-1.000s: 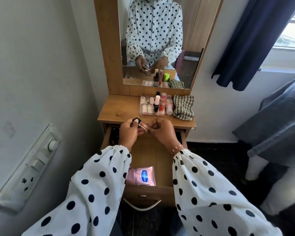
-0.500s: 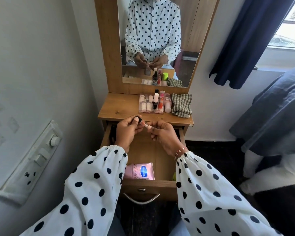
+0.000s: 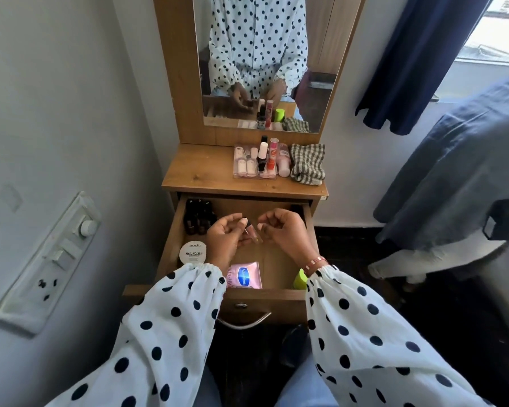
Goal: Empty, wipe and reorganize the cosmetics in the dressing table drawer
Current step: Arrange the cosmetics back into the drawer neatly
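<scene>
The drawer (image 3: pixel 171 245) stands pulled out under the wooden surface (image 3: pixel 197 168). Over it, the left hand (image 3: pixel 224 239) grips a small pale-pink bottle (image 3: pixel 252 233), fingers curled round it. The right hand (image 3: pixel 282 230) hovers just beside it with fingers curled — whether it touches the bottle I cannot tell.

Inside the drawer, dark bottles (image 3: pixel 199 218) cluster in the far left corner. A round white tub (image 3: pixel 193 252) marked nail polish lies nearer along the left wall. A pink packet (image 3: pixel 244 274) rests at the front, and a lime-green cap (image 3: pixel 299 279) shows in the front right corner.

On the surface, a clear tray (image 3: pixel 254 161) holds small bottles and tubes — a pink bottle (image 3: pixel 284 164) lies just beside it, and a checked cloth (image 3: pixel 307 165) sits to the right.
</scene>
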The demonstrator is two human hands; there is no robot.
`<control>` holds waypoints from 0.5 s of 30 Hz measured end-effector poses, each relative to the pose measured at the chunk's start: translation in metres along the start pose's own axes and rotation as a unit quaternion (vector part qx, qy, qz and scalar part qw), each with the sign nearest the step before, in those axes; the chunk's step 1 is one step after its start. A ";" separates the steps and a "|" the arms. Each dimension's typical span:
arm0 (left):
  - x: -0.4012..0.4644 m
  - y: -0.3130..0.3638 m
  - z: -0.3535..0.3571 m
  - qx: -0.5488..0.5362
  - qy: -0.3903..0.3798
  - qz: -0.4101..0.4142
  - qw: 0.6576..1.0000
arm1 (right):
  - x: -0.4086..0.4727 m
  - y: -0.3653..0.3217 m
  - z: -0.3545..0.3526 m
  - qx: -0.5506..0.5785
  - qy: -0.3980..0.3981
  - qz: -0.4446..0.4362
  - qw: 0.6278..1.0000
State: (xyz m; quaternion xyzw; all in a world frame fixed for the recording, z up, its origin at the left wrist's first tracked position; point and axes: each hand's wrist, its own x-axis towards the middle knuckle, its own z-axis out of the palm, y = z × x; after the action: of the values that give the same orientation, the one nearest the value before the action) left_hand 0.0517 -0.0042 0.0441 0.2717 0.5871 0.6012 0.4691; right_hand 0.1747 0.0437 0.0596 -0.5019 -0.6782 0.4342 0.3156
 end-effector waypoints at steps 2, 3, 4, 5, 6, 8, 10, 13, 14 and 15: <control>-0.002 -0.007 -0.002 0.006 -0.005 -0.013 1.000 | -0.006 0.003 0.006 -0.015 -0.032 0.004 0.999; -0.003 -0.010 -0.003 0.005 -0.006 -0.021 1.000 | -0.008 0.003 0.008 -0.023 -0.043 0.008 0.999; -0.004 -0.013 -0.004 -0.003 -0.004 -0.032 0.999 | -0.010 0.004 0.009 -0.030 -0.053 0.012 0.998; -0.005 -0.016 -0.005 -0.018 -0.001 -0.046 0.999 | -0.010 0.004 0.010 -0.035 -0.061 0.015 0.997; -0.005 -0.018 -0.006 -0.034 0.005 -0.063 0.997 | -0.011 0.003 0.012 -0.039 -0.067 0.016 0.997; -0.004 -0.020 -0.011 -0.059 0.020 -0.095 0.994 | -0.010 0.001 0.013 -0.045 -0.073 0.019 0.996; -0.003 -0.021 -0.015 -0.091 0.028 -0.128 0.987 | -0.010 -0.001 0.017 -0.040 -0.077 0.026 0.996; -0.002 -0.018 -0.016 -0.150 0.035 -0.176 0.972 | -0.011 -0.001 0.021 -0.042 -0.085 0.041 0.995; -0.002 -0.017 -0.016 -0.158 0.029 -0.184 0.970 | -0.011 0.000 0.021 -0.042 -0.080 0.043 0.995; -0.002 -0.016 -0.016 -0.162 0.019 -0.187 0.969 | -0.009 0.000 0.021 -0.042 -0.071 0.042 0.996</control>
State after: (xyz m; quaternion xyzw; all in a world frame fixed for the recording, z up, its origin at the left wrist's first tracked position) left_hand 0.0427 -0.0152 0.0269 0.0664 0.5312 0.5948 0.5997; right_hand 0.1592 0.0290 0.0510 -0.5108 -0.6945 0.4531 0.2269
